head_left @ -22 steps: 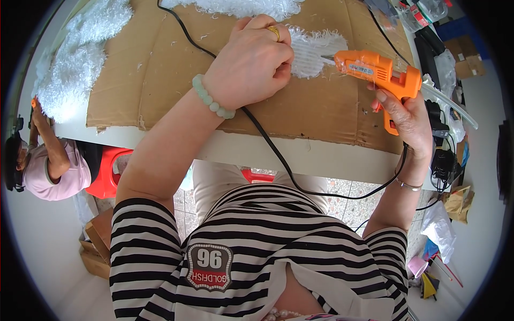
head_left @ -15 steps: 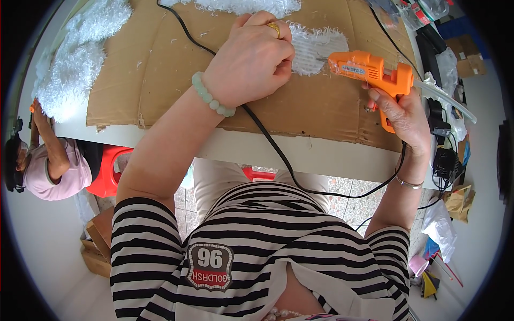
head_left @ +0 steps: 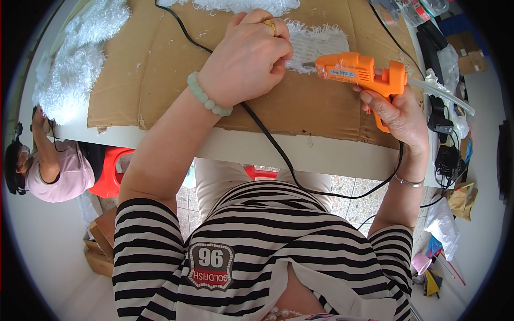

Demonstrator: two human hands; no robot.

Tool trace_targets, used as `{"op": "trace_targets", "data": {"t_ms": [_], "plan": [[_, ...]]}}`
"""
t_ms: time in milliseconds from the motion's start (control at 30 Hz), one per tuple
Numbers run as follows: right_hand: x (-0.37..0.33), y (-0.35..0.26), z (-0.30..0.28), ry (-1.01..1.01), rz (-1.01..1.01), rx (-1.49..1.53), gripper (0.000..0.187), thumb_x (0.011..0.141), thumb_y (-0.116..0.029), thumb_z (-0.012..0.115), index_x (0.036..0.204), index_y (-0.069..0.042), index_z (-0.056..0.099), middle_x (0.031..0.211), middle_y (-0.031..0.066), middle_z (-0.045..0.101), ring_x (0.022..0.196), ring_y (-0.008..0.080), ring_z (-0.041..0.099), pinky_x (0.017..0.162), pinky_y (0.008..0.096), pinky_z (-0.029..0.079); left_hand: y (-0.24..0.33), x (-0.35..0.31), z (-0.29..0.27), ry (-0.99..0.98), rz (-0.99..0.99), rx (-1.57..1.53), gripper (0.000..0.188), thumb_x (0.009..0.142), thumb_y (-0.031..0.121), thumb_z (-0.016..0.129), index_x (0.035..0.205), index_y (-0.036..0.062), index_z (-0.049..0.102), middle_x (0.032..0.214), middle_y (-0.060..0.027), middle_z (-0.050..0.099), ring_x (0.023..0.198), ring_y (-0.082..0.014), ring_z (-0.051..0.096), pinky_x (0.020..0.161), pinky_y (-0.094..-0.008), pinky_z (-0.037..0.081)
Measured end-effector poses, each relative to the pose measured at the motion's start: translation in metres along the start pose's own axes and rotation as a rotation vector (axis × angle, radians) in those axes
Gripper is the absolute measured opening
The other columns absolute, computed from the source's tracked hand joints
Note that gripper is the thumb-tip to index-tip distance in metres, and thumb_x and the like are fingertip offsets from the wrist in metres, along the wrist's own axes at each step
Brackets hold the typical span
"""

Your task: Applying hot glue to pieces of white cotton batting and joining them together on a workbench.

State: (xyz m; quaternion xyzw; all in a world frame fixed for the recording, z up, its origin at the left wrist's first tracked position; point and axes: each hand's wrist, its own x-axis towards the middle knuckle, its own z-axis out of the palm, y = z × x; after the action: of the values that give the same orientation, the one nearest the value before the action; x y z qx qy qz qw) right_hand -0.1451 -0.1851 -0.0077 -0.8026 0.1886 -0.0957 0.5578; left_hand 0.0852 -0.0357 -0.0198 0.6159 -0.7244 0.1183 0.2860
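In my right hand (head_left: 401,115) is an orange hot glue gun (head_left: 350,69), the fingers closed round its handle. Its metal nozzle points left, over the near edge of a small piece of white shaggy fabric (head_left: 324,45) lying backing side up. A clear glue stick (head_left: 444,92) sticks out of the gun's rear end. At the left end of the fabric piece rests my left hand (head_left: 254,59), fingers curled in and closed; its fingertips are hidden, so what they grip cannot be made out. Both hands are above a brown cardboard sheet (head_left: 176,104).
The gun's black cord (head_left: 273,144) loops under my left wrist and past the table edge (head_left: 342,160). More shaggy white fabric (head_left: 75,64) lies at the left. Adapters and cables (head_left: 444,160) crowd the right side. Another person (head_left: 59,168) sits at the far left.
The glue gun in my right hand has moved a little to the left, its nozzle now further over the fabric piece. My left hand has shifted slightly left and stays closed.
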Motion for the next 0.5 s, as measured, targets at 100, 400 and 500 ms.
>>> {"op": "trace_targets", "data": {"t_ms": [100, 400, 500], "plan": [[0.002, -0.002, 0.004, -0.003, 0.006, -0.028, 0.024, 0.086, -0.009, 0.06, 0.107, 0.001, 0.054, 0.095, 0.0048, 0.061, 0.07, 0.0089, 0.052, 0.064, 0.0215, 0.044, -0.004, -0.004, 0.002, -0.016, -0.026, 0.016, 0.01, 0.063, 0.0, 0.063, 0.069, 0.0075, 0.058, 0.083, -0.0018, 0.058, 0.092, -0.0251, 0.052, 0.084, -0.0366, 0.04], [0.01, -0.009, 0.012, -0.03, 0.07, -0.068, 0.023, 0.086, -0.008, 0.059, 0.106, 0.002, 0.054, 0.094, 0.0051, 0.061, 0.071, 0.009, 0.052, 0.065, 0.0217, 0.045, -0.01, -0.005, 0.005, 0.012, -0.081, 0.038, 0.027, 0.062, 0.003, 0.066, 0.085, 0.0119, 0.055, 0.082, -0.0016, 0.058, 0.093, -0.0263, 0.052, 0.083, -0.0384, 0.039], [0.012, -0.01, 0.014, -0.041, 0.055, -0.068, 0.023, 0.086, -0.008, 0.058, 0.107, 0.003, 0.054, 0.096, 0.0056, 0.061, 0.072, 0.0091, 0.052, 0.066, 0.0223, 0.045, -0.012, -0.005, 0.007, 0.053, -0.087, 0.042, 0.032, 0.061, 0.006, 0.068, 0.089, 0.0141, 0.056, 0.078, -0.0011, 0.058, 0.09, -0.025, 0.053, 0.079, -0.0398, 0.04]]}}
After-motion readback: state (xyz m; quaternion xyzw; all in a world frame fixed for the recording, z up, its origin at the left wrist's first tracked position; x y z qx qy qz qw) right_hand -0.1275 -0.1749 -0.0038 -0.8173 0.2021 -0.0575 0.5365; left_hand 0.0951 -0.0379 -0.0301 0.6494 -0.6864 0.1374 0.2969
